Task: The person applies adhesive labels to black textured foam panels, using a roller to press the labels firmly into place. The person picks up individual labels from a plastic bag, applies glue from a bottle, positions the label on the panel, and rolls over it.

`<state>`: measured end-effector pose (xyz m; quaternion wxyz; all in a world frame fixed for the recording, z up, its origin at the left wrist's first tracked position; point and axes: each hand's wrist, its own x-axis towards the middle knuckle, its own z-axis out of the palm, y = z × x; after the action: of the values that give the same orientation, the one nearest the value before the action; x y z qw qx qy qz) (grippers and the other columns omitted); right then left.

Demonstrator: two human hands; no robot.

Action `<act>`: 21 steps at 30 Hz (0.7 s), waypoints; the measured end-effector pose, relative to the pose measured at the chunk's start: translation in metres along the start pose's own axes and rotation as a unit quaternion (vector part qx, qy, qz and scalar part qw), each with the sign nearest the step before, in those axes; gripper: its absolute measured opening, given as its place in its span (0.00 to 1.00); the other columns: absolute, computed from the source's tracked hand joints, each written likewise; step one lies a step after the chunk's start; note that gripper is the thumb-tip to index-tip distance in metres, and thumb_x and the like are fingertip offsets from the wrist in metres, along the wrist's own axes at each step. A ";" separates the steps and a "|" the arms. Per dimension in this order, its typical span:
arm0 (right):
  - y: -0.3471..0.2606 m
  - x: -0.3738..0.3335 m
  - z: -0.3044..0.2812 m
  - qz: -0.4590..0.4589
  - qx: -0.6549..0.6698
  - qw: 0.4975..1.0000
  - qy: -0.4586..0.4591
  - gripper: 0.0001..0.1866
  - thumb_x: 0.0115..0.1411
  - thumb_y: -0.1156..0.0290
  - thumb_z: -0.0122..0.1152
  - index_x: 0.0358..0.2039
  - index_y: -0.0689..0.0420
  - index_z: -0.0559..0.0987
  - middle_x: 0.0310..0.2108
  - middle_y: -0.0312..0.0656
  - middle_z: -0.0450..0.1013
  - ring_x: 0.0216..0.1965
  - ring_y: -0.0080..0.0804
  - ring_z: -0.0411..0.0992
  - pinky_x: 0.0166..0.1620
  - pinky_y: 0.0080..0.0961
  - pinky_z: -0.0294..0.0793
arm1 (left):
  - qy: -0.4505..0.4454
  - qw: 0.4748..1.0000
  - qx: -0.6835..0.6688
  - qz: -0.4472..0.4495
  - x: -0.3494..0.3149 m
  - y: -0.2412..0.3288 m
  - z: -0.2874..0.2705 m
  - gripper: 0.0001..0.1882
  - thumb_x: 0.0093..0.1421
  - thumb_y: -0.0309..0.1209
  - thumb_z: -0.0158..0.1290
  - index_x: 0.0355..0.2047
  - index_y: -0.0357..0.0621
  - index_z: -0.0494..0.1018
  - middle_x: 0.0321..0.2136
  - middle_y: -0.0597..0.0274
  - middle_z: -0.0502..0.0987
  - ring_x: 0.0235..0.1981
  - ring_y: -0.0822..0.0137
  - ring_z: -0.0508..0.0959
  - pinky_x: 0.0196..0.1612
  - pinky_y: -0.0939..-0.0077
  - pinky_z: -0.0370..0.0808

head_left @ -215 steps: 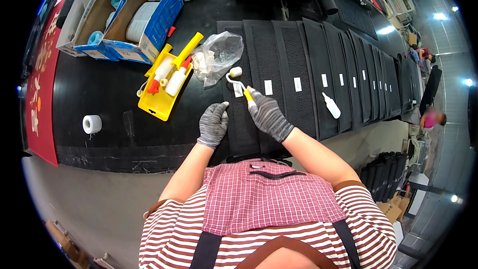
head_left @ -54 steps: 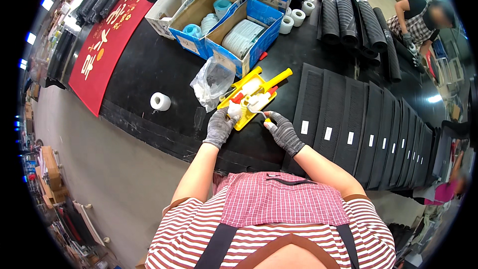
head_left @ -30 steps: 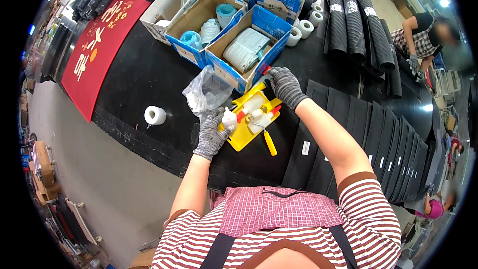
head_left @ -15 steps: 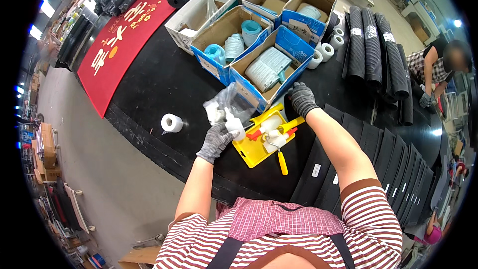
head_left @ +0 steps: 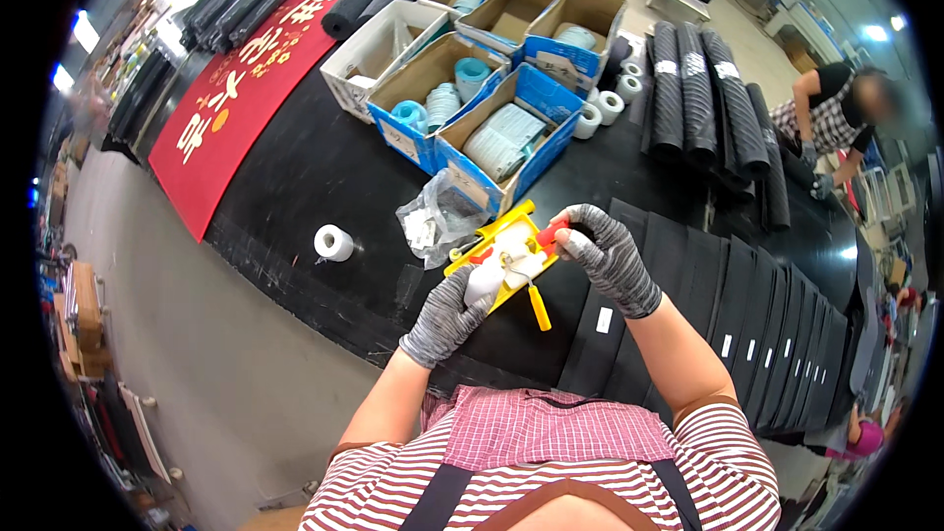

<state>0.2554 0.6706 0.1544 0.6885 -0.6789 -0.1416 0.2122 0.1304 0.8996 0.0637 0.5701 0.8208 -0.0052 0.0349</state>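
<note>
My left hand (head_left: 444, 318), in a grey knit glove with bare fingertips, is closed around a white plastic bottle (head_left: 483, 284) at the near left of a yellow paint tray (head_left: 523, 207). Across the tray, my right hand (head_left: 612, 264), gloved the same way, pinches a small red bottle cap (head_left: 552, 233). Whether that cap is fixed to a bottle, I cannot tell. More white bottles with red parts lie in the tray, partly hidden by my fingers. A small paint roller with a yellow handle (head_left: 539, 308) rests over its near edge.
Beyond the tray lies a clear plastic bag (head_left: 440, 221). Open cardboard boxes (head_left: 508, 143) hold rolls of light-blue material. A white roll (head_left: 333, 243) stands at left. Black strips (head_left: 678, 280) overlap at right, near upright black rolls (head_left: 700, 88). A co-worker (head_left: 826, 123) stands at far right.
My left hand has moved the white bottle down, near the tray. My right hand has come back from beside the blue box and now grips the red cap. The plastic bag lies apart from my left hand.
</note>
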 end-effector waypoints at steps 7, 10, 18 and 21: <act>-0.029 -0.055 0.007 -0.102 -0.038 0.994 -0.028 0.15 0.61 0.73 0.61 0.47 0.65 0.76 0.39 0.43 0.78 0.41 0.25 0.76 0.47 0.23 0.75 | -0.040 0.997 0.002 0.071 -0.015 0.052 0.016 0.23 0.59 0.34 0.59 0.52 0.36 0.68 0.43 0.49 0.76 0.44 0.56 0.77 0.49 0.67 0.73; -0.038 -0.073 0.004 -0.196 -0.139 0.970 -0.021 0.13 0.59 0.73 0.61 0.44 0.63 0.76 0.37 0.46 0.79 0.40 0.33 0.78 0.46 0.27 0.76 | -0.061 0.995 0.001 0.082 -0.023 0.058 0.018 0.22 0.60 0.33 0.59 0.51 0.37 0.68 0.43 0.53 0.76 0.44 0.61 0.76 0.49 0.69 0.73; -0.057 -0.119 0.011 -0.160 -0.342 0.923 -0.072 0.14 0.59 0.66 0.61 0.42 0.60 0.77 0.34 0.51 0.77 0.38 0.48 0.77 0.44 0.34 0.76 | -0.113 0.988 -0.082 0.068 -0.055 0.035 0.027 0.22 0.62 0.30 0.57 0.54 0.38 0.65 0.42 0.61 0.75 0.39 0.73 0.76 0.44 0.80 0.75; -0.043 -0.139 0.013 -0.161 -0.347 0.924 -0.030 0.16 0.58 0.64 0.63 0.44 0.58 0.76 0.36 0.51 0.76 0.40 0.46 0.77 0.45 0.33 0.76 | -0.157 0.981 -0.109 0.017 -0.060 0.042 0.034 0.22 0.62 0.30 0.57 0.53 0.38 0.65 0.40 0.63 0.75 0.38 0.74 0.76 0.42 0.81 0.75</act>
<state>0.1328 0.6152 0.2103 0.4303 -0.8366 -0.3342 0.0565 0.0704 0.8509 0.0877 0.6478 0.7487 -0.1120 -0.0852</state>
